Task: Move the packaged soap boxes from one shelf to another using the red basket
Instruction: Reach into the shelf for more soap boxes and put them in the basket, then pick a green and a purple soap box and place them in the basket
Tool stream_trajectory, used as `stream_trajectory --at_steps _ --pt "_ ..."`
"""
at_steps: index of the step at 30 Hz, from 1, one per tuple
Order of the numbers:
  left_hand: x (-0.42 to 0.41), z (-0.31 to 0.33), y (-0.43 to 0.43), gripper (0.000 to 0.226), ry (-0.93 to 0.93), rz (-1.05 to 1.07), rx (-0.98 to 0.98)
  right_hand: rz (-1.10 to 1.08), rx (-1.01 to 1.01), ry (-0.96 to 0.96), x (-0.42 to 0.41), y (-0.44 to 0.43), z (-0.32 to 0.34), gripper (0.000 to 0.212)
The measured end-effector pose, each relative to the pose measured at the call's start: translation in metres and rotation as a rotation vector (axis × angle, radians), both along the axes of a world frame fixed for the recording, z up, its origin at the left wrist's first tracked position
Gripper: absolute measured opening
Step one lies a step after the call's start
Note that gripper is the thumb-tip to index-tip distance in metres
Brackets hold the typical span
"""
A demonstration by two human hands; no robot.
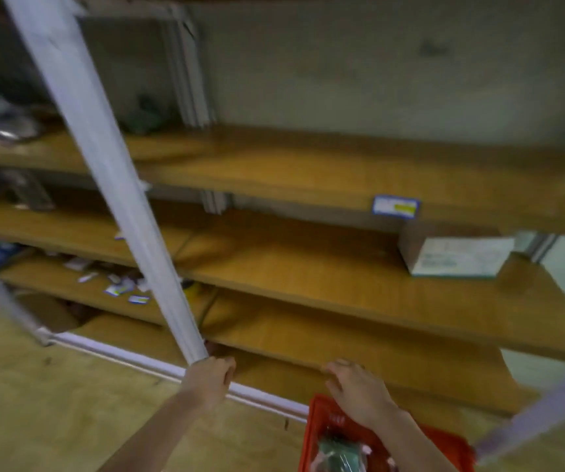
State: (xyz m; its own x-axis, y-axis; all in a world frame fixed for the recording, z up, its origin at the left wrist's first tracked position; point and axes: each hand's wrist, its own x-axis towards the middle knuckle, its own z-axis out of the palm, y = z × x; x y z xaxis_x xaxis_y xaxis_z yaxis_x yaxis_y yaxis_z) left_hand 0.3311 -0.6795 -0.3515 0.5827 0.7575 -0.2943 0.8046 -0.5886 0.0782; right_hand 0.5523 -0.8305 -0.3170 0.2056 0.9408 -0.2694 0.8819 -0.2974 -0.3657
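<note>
The red basket (325, 427) sits low at the bottom edge, right of centre, with a green wrapped package (339, 451) and blurred pinkish items inside. My right hand (359, 393) hovers over the basket's far rim, fingers spread toward the lowest wooden shelf (393, 379), holding nothing. My left hand (211, 376) is curled around the foot of the white metal upright (103, 158) of the shelving. The whole view is motion-blurred.
Several wooden shelves (342, 267) rise in tiers. A white-and-teal carton (458, 257) stands at the right of the middle shelf, under a blue price label (395, 206). Small packets (121, 287) lie scattered on a lower left shelf. A white base rail (138, 364) runs along the floor.
</note>
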Motion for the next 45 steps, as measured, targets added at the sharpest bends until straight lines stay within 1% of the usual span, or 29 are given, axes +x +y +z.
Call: stream_trajectory --at_steps 3,6,9,12,17,21,25,27,32,36,40,45 --pt "-0.036 0.081 0.002 0.029 -0.021 0.073 0.083 0.093 0.035 -0.015 -0.031 0.022 0.080 0.037" --pt "-0.076 0.152 0.009 0.030 -0.038 0.141 0.191 0.170 0.133 -0.044 -0.065 0.052 0.148 0.036" --pt "-0.122 0.202 0.027 0.030 -0.058 0.237 0.302 0.255 0.218 -0.071 -0.106 0.088 0.203 0.035" --pt "-0.168 0.238 0.046 0.027 -0.085 0.326 0.356 0.310 0.314 -0.093 -0.152 0.125 0.233 0.034" --pt "-0.256 0.277 0.092 0.021 -0.157 0.402 0.365 0.388 0.357 -0.104 -0.237 0.201 0.249 0.035" --pt "-0.320 0.300 0.137 0.012 -0.188 0.388 0.358 0.412 0.376 -0.104 -0.297 0.266 0.264 0.034" --pt "-0.377 0.318 0.191 0.020 -0.220 0.384 0.394 0.374 0.371 -0.086 -0.348 0.324 0.274 0.034" --pt "-0.396 0.321 0.215 0.020 -0.238 0.381 0.408 0.355 0.368 -0.085 -0.365 0.348 0.275 0.034" --pt "-0.423 0.319 0.275 0.020 -0.283 0.358 0.395 0.299 0.334 -0.086 -0.388 0.406 0.277 0.035" --pt "-0.426 0.316 0.328 0.024 -0.298 0.326 0.418 0.212 0.324 -0.068 -0.394 0.463 0.272 0.034" --pt "-0.428 0.321 0.386 0.031 -0.289 0.317 0.457 0.063 0.342 0.039 -0.401 0.538 0.266 0.031" --pt "-0.441 0.342 0.471 0.028 -0.278 0.326 0.486 -0.130 0.317 0.188 -0.411 0.635 0.262 0.045"
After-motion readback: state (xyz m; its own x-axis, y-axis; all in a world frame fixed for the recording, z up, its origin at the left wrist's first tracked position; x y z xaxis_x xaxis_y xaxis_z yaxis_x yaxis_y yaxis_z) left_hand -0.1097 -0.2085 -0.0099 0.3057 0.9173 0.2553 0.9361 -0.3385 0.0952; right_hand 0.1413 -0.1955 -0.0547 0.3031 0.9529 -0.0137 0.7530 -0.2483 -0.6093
